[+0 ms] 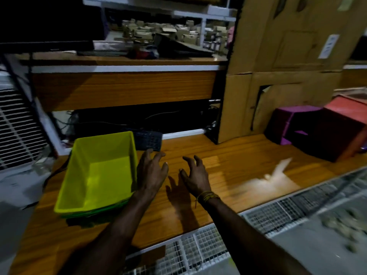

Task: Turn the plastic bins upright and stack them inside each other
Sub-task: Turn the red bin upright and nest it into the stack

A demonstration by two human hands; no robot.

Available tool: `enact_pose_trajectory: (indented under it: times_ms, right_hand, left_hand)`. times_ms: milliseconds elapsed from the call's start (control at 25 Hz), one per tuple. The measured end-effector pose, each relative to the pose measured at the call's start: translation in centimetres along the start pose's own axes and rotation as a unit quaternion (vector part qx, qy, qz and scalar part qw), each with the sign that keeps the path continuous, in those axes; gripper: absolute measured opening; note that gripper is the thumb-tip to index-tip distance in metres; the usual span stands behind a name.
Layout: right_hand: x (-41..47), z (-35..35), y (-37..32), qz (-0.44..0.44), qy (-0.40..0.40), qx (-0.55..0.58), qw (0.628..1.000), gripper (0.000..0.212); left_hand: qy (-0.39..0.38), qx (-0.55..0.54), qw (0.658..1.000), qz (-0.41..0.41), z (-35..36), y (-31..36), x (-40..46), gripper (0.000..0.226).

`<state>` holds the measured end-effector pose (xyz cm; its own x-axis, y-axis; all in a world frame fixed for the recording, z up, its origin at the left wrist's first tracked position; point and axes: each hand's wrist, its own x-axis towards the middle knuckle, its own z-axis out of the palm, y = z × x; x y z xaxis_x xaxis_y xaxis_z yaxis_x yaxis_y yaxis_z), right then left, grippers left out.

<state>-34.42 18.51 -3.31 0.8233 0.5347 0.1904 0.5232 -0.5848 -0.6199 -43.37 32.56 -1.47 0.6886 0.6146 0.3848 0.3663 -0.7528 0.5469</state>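
Observation:
A yellow-green plastic bin [95, 171] stands upright on the wooden table [228, 155], nested in a darker green bin [89, 213] whose rim shows beneath it. My left hand [151, 171] hovers just right of the yellow-green bin, fingers loosely spread and holding nothing. My right hand [195, 175] is beside it over the bare wood, fingers spread and empty, with a thread band on the wrist. At the right end of the table a purple bin [288, 126] and a red bin [345, 133] lie tipped over, not upright.
A dark keyboard [149, 140] lies behind the stacked bins. Tall cardboard boxes [288, 66] stand at the back right. A wooden shelf unit [123, 88] with cables under it runs behind the table. A white wire grid [218, 245] borders the near edge.

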Motion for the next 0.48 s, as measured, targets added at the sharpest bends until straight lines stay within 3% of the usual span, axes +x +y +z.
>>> enact_pose_trajectory:
  times_ms: [480]
  right_hand:
    - [4.4, -13.0, 19.3, 0.129, 0.088, -0.033, 0.987, 0.050]
  left_hand:
    - [-0.123, -0.033, 0.989, 0.079, 17.8, 18.7, 2.3, 0.043]
